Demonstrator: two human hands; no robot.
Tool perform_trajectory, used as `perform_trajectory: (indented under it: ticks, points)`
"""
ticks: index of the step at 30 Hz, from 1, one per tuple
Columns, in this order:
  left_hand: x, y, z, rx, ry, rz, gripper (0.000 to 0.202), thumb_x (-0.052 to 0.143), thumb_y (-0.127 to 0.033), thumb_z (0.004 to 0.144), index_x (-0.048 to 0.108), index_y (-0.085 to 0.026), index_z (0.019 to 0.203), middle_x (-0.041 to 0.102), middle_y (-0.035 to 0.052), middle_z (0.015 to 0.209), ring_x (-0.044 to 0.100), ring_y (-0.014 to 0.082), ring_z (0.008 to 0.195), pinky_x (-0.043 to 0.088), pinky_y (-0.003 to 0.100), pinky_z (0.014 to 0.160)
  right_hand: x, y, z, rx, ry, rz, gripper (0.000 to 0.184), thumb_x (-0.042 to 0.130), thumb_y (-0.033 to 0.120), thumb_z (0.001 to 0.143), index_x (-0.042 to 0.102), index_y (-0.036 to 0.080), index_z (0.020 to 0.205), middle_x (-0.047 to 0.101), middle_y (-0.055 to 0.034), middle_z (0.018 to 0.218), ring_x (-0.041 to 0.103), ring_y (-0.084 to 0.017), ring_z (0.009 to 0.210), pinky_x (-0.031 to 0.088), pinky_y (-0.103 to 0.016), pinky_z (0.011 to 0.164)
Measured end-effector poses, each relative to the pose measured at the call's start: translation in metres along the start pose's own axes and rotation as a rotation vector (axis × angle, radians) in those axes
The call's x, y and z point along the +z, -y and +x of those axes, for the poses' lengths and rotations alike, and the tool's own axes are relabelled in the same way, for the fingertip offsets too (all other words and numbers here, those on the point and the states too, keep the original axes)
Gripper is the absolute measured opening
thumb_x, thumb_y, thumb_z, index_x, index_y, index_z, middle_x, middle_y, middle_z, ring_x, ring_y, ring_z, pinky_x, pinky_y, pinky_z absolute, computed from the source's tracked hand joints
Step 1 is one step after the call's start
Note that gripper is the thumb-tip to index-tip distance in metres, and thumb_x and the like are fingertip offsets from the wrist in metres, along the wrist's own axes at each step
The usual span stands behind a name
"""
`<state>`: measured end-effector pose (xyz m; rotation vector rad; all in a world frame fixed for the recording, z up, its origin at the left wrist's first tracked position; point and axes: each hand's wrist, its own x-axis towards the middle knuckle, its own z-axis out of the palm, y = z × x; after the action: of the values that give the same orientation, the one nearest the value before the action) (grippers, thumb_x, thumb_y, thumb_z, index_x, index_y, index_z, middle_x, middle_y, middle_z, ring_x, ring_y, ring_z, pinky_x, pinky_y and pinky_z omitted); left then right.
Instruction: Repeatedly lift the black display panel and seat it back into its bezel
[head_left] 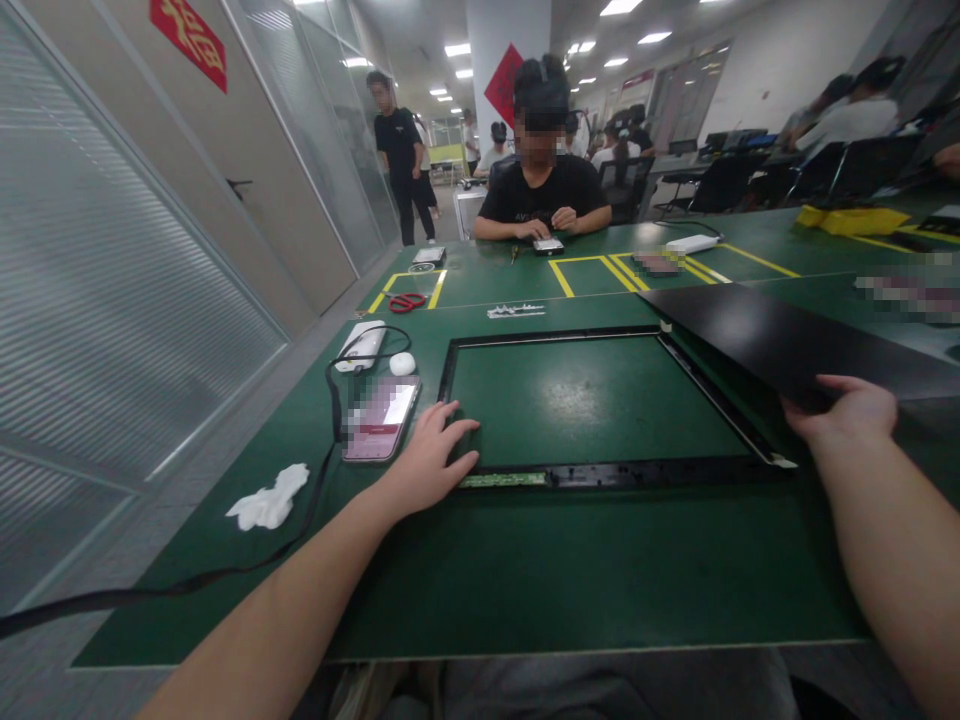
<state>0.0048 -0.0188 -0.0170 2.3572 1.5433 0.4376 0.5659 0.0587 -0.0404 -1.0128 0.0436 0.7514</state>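
Observation:
A thin black rectangular frame (pixel 637 474) lies flat on the green table, with a strip of green circuit board (pixel 504 480) along its near side. My left hand (pixel 431 455) rests over the frame's near left corner, fingers spread. On the right, a dark flat panel (pixel 780 335) is tilted, and its near edge is in my right hand (pixel 847 412). The thumb lies near the panel's edge; the other fingers are partly hidden. The panel's far left corner is close to the frame's far right corner.
Left of the frame are a phone (pixel 381 420), a white earbud case (pixel 403 364), a white power bank (pixel 361 346) with a black cable and crumpled tissue (pixel 270 498). Red-handled scissors (pixel 406 302) and small white strips (pixel 516 311) lie farther back. A person (pixel 544 190) sits opposite, handling a small device.

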Motion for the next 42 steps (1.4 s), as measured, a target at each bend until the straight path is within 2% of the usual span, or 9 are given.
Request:
perform_trajectory:
  ticks: [9, 15, 22, 25, 30, 32, 35, 39, 42]
  points:
    - [0.002, 0.002, 0.001, 0.011, -0.021, -0.008, 0.044, 0.057, -0.043, 0.093, 0.062, -0.025, 0.133, 0.043, 0.0152, 0.156, 0.027, 0.0382, 0.150, 0.026, 0.065, 0.119, 0.005, 0.005, 0.002, -0.006, -0.093, -0.003, 0.036, 0.050, 0.001, 0.054, 0.055, 0.018, 0.085, 0.063, -0.0019, 0.094, 0.068, -0.018, 0.082, 0.058, -0.029, 0.050]
    - [-0.005, -0.005, 0.000, -0.001, -0.019, -0.041, 0.046, 0.057, -0.041, 0.092, 0.061, -0.023, 0.134, 0.041, 0.0171, 0.157, 0.031, 0.0377, 0.149, 0.029, 0.063, 0.119, 0.013, 0.016, -0.020, -0.126, 0.049, 0.163, 0.026, 0.052, 0.003, 0.056, 0.057, 0.016, 0.078, 0.063, -0.0030, 0.088, 0.068, -0.018, 0.080, 0.062, -0.033, 0.057]
    - [-0.016, -0.011, 0.002, -0.045, -0.100, -0.139, 0.043, 0.055, -0.038, 0.092, 0.060, -0.019, 0.130, 0.046, 0.0180, 0.152, 0.040, 0.0346, 0.145, 0.033, 0.058, 0.118, 0.021, 0.023, -0.044, -0.101, 0.225, 0.229, 0.028, 0.052, 0.005, 0.053, 0.051, 0.019, 0.078, 0.063, -0.0023, 0.094, 0.066, -0.017, 0.079, 0.062, -0.037, 0.060]
    - [-0.015, -0.008, 0.005, -0.077, -0.168, -0.325, 0.047, 0.054, -0.040, 0.092, 0.055, -0.020, 0.134, 0.050, 0.0162, 0.149, 0.044, 0.0316, 0.143, 0.033, 0.054, 0.120, 0.024, 0.026, -0.059, -0.045, 0.285, 0.216, 0.033, 0.053, 0.004, 0.051, 0.049, 0.021, 0.079, 0.064, -0.0013, 0.096, 0.066, -0.017, 0.083, 0.061, -0.036, 0.062]
    - [-0.013, -0.009, 0.009, -0.239, -0.274, -0.866, 0.068, 0.062, -0.040, 0.086, 0.038, -0.020, 0.146, 0.054, 0.0188, 0.147, 0.055, 0.0311, 0.135, 0.040, 0.052, 0.116, 0.029, 0.026, -0.083, -0.066, 0.314, 0.099, 0.028, 0.054, 0.009, 0.051, 0.049, 0.020, 0.076, 0.064, -0.0018, 0.091, 0.067, -0.017, 0.079, 0.056, -0.028, 0.053]
    - [-0.018, -0.015, 0.010, -0.334, -0.320, -1.083, 0.064, 0.061, -0.034, 0.086, 0.039, -0.020, 0.145, 0.057, 0.0179, 0.144, 0.058, 0.0298, 0.132, 0.040, 0.051, 0.116, 0.029, 0.024, -0.082, -0.074, 0.351, 0.023, 0.024, 0.056, 0.012, 0.051, 0.049, 0.021, 0.073, 0.066, -0.0027, 0.088, 0.067, -0.018, 0.077, 0.055, -0.029, 0.051]
    - [-0.031, -0.025, 0.010, -0.446, -0.273, -1.381, 0.054, 0.056, -0.029, 0.092, 0.043, -0.016, 0.143, 0.062, 0.0190, 0.139, 0.063, 0.0280, 0.128, 0.044, 0.046, 0.114, 0.026, 0.021, -0.077, -0.071, 0.427, -0.146, 0.019, 0.059, 0.019, 0.054, 0.056, 0.022, 0.072, 0.070, -0.0055, 0.086, 0.069, -0.025, 0.079, 0.057, -0.038, 0.056]
    - [-0.044, -0.030, 0.009, -0.511, -0.190, -1.666, 0.043, 0.049, -0.027, 0.095, 0.053, -0.007, 0.133, 0.073, 0.0205, 0.117, 0.072, 0.0253, 0.109, 0.057, 0.035, 0.096, 0.022, 0.018, -0.084, -0.122, 0.685, -0.375, 0.036, 0.062, 0.030, 0.064, 0.074, 0.026, 0.097, 0.075, -0.0076, 0.108, 0.070, -0.034, 0.099, 0.058, -0.054, 0.078]
    - [-0.048, -0.026, 0.010, -0.494, -0.191, -1.743, 0.037, 0.050, -0.023, 0.092, 0.062, -0.006, 0.123, 0.076, 0.0150, 0.100, 0.074, 0.0192, 0.083, 0.061, 0.027, 0.074, 0.021, 0.015, -0.099, -0.216, 0.819, -0.503, 0.047, 0.058, 0.040, 0.074, 0.074, 0.029, 0.117, 0.070, -0.0068, 0.129, 0.068, -0.036, 0.110, 0.055, -0.055, 0.088]
